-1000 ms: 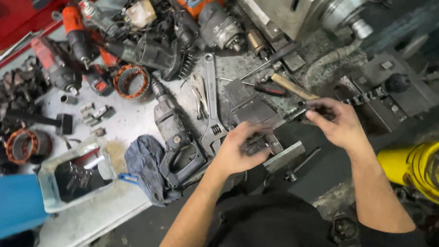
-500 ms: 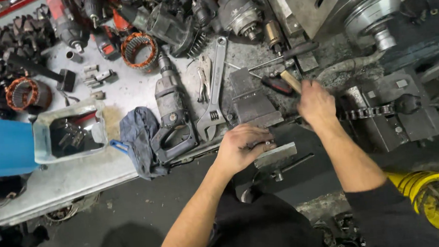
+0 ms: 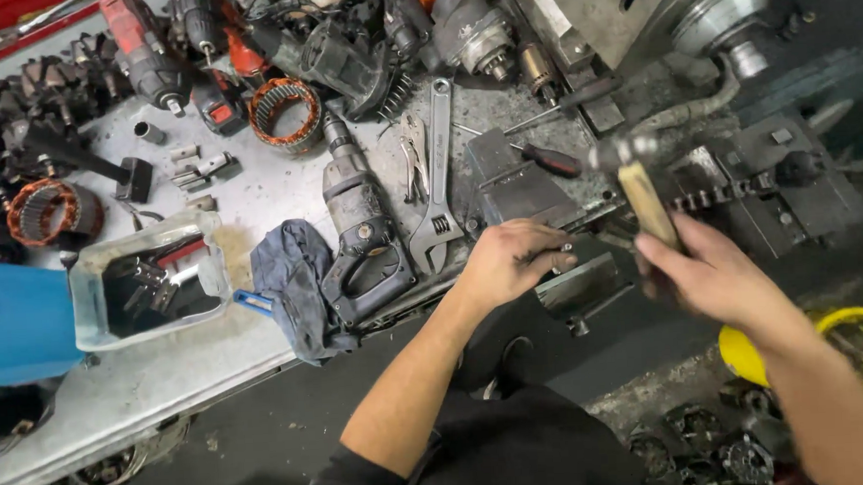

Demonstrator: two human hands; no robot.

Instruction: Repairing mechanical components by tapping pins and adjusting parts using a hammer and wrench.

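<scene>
My right hand grips the wooden handle of a hammer. Its metal head is raised and blurred above the bench vise. My left hand is closed around a small dark metal part at the vise's front edge, just left of the hammer. Both forearms reach in from the bottom of the view.
A grey power drill, an adjustable wrench, locking pliers and a red-handled screwdriver lie on the metal bench. A clear tub of parts, a blue rag, motor stators and a lathe chuck surround them. A yellow bucket stands at right.
My right hand has picked up the hammer from beside the vise and pulled it back toward me, head raised. The left hand stays on the part at the vise.
</scene>
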